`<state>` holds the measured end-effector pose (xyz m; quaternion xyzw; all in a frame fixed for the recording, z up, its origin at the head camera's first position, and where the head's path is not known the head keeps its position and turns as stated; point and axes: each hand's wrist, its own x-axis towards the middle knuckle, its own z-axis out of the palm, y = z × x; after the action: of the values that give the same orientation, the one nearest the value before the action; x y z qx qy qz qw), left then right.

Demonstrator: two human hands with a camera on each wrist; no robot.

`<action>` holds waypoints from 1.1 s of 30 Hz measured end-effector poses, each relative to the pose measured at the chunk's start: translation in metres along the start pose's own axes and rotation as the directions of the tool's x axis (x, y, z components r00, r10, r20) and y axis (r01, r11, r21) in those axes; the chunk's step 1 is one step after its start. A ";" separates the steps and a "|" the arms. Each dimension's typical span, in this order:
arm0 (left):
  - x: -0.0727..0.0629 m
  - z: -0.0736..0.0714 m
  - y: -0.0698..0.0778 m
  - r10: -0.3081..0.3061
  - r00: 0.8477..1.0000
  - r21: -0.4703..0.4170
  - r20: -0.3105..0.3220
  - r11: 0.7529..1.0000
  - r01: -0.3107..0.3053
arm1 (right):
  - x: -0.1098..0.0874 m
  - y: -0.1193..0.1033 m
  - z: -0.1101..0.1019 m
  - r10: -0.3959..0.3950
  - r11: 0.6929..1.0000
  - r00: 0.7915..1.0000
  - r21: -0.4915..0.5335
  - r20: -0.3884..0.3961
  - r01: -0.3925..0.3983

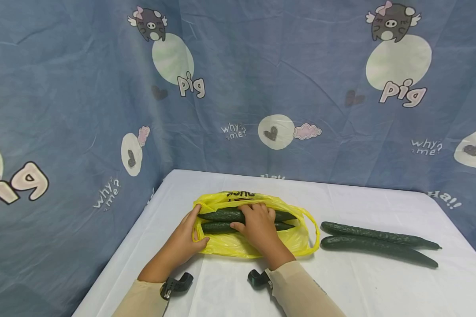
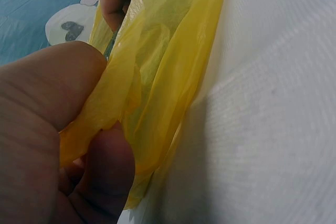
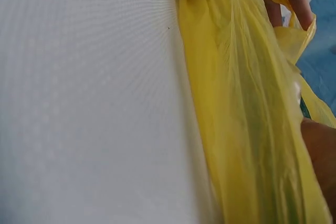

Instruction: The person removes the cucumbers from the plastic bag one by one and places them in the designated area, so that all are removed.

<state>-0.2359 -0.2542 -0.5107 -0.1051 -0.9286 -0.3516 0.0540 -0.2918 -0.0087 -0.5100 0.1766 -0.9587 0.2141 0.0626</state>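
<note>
1. One thin, crinkled yellow plastic bag [image 1: 226, 247] lies with its mouth spread wide on a white, cloth-covered tabletop [image 1: 381, 290]. Dark lettering marks its far side, and a looped handle stands out at its right end.
2. Two long, dark green, tapering cucumbers [image 1: 218, 227] show inside the bag, side by side, lengthwise along its opening.
3. Two more dark green cucumbers, bumpy-skinned and slightly curved, lie on the tabletop just beside the bag's right end: a far one [image 1: 377, 233] and a near one [image 1: 381, 248]. Their left ends are close together; their right ends spread into a narrow V.
4. The left hand [image 1: 184, 242] holds the bag's left edge, its thumb and fingers pinching the filmy plastic.
5. The right hand [image 1: 259, 224] reaches into the bag, its fingers bent over the farther cucumber there, its thumb out over the nearer; whether they grip cannot be told.
6. Two beige sleeves [image 1: 305, 290] cover the forearms. Behind hangs wrinkled blue fabric [image 1: 238, 79] printed with two dark winged pigs.
</note>
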 end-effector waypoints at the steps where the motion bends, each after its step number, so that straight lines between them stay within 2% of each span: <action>1: 0.000 0.000 0.000 0.003 1.000 -0.004 -0.003 1.000 -0.003 | 0.000 0.000 0.001 0.003 1.000 1.000 0.002 -0.005 -0.003; 11: 0.000 0.000 0.000 -0.027 1.000 0.006 0.013 1.000 0.026 | -0.001 0.002 0.002 -0.012 1.000 0.998 0.018 -0.055 0.013; 18: 0.000 0.000 0.003 -0.047 0.998 0.002 0.035 0.999 0.047 | -0.004 0.003 0.000 -0.021 1.000 0.998 0.011 -0.061 0.022; 33: -0.001 -0.001 0.002 -0.026 1.000 -0.019 0.014 0.999 0.026 | -0.009 0.005 -0.011 -0.045 0.999 0.998 0.028 -0.043 0.046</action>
<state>-0.2345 -0.2537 -0.5090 -0.0958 -0.9269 -0.3603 0.0422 -0.2851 0.0031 -0.5034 0.1947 -0.9496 0.2304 0.0852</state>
